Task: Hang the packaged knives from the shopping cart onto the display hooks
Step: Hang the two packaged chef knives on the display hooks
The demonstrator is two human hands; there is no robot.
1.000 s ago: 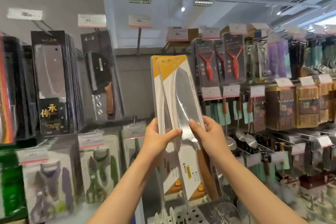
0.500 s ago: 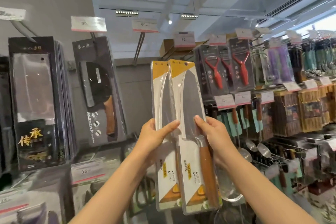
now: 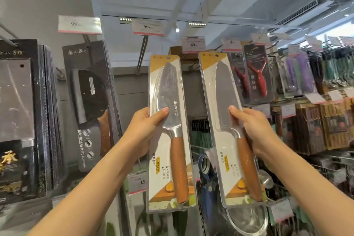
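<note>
**Helper:** What do you have right now?

**Me:** I have two packed knives, one in each hand. My left hand [image 3: 142, 130] grips the left knife pack [image 3: 168, 132] by its side, thumb on the front. My right hand [image 3: 254, 130] grips the right knife pack [image 3: 231, 130] the same way. Both packs are held up high in front of the rack, apart from each other. The left one is straight up. The right one leans a bit.

**Helper:** How do we hang them well?

**Me:** I think one at a time is best. Each pack has a small hole at the top. I would line that hole up with the empty hook [image 3: 142, 51] under the 99 price tag [image 3: 148, 27], then push the pack back along it. I should hold the pack lower down so my fingers stay away from the hook tip.

**Helper:** Anything in the way?

**Me:** The black knife box [image 3: 90, 105] hangs just beside the left pack. The red peelers [image 3: 258, 74] hang near the right pack. The 49 price tag [image 3: 193, 44] sits above, between the packs. I must not bump those. I cannot see the cart.
</note>
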